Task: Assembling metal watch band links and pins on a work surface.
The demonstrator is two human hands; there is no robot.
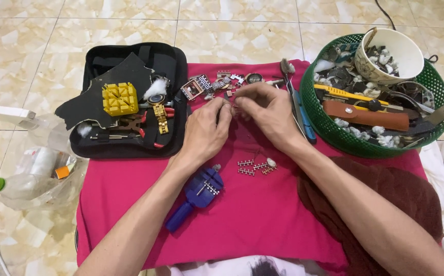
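Both hands meet over a pink cloth (pixel 130 194). My left hand (pixel 206 130) and my right hand (pixel 265 112) pinch a small part between their fingertips; the part itself is too small and hidden to name. Just beyond the fingers lie metal watch-band pieces and a watch case (pixel 194 88). Loose band links (pixel 255 167) lie on the cloth below my right wrist. A blue link-removal tool (pixel 197 197) rests beside my left forearm.
An open black tool case (pixel 176 66) at the left holds a yellow block (pixel 120 98), a gold watch (pixel 159 113) and cotton. A green basket (pixel 329 128) at the right holds a cup (pixel 385 53), straps and tools. Plastic bottles (pixel 22 184) lie on the tiled floor.
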